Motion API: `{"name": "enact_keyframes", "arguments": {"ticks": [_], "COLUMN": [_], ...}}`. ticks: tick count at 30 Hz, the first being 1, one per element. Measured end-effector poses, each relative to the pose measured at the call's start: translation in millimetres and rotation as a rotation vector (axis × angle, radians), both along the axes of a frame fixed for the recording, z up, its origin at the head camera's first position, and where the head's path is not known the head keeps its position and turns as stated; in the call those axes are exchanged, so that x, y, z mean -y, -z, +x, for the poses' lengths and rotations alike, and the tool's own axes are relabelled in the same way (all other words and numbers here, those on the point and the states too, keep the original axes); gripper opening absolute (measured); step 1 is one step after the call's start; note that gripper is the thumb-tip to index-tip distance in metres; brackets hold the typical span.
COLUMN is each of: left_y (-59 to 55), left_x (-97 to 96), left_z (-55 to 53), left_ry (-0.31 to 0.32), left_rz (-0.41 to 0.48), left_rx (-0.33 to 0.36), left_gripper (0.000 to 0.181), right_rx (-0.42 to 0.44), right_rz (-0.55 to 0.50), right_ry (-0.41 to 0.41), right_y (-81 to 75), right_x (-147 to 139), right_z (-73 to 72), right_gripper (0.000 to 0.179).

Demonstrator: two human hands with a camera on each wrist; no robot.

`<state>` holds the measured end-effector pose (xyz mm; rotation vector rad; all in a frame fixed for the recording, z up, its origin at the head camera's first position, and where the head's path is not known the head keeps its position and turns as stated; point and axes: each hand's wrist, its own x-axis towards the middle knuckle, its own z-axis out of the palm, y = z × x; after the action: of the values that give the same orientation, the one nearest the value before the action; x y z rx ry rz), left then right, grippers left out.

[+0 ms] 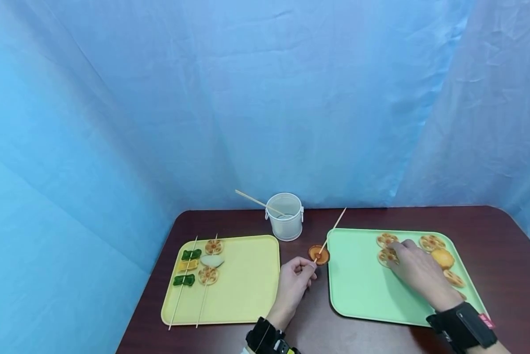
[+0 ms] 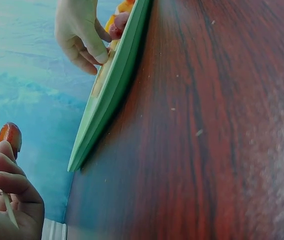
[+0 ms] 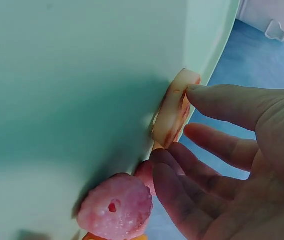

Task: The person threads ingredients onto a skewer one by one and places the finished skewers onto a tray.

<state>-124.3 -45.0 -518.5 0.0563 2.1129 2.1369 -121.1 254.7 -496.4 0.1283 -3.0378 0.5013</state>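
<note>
Skewer [image 1: 335, 228] pinched in our left hand [image 1: 293, 282], disc [image 1: 316, 253] just beyond grip, presumably leaving tip [image 1: 343, 211] free; in our right hand [image 1: 417, 270] we pinch a slice [image 3: 174, 107] edgewise, tray [image 1: 358, 295] directly beneath.

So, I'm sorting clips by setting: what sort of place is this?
Probably a staged recording corner: blue cloth hangs behind a dark table, and a black wristband may carry a camera.
</note>
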Motion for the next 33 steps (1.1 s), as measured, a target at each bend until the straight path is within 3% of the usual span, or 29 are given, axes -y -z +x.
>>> {"name": "enact_keyframes", "arguments": {"ticks": [5,13,23,30,33], "left_y": [0.2,-0.1,0.4,1.5,2.5], "left_x": [-0.9,-4.2,-3.2,-2.5,-2.9], "left_z": [0.5,1.4,1.6,1.5,1.4], "left_ry": [-0.001,-0.008,-0.009,-0.013,-0.014], "left_rz": [0.007,-0.005,-0.017,-0.016,-0.016], "left_rx": [-0.003,0.004,0.01,0.024,0.03], "left_gripper": [0.015,0.022,0.021,0.025,0.025], "right_rx": [0.035,-0.004,0.066,0.118,0.12], "right_rz": [-0.036,-0.112,-0.193,-0.349,-0.474], "right_ry": [0.014,0.01,-0.033,0.007,0.005], "right_y": [-0.4,2.1,-0.1,-10.1,-13.4], "right_x": [-0.6,-2.9,-5.3,-3.6,-1.7], "right_z": [2.2,5.8,2.3,0.3,0.0], "right_gripper": [0.044,0.036,0.036,0.043,0.05]}}
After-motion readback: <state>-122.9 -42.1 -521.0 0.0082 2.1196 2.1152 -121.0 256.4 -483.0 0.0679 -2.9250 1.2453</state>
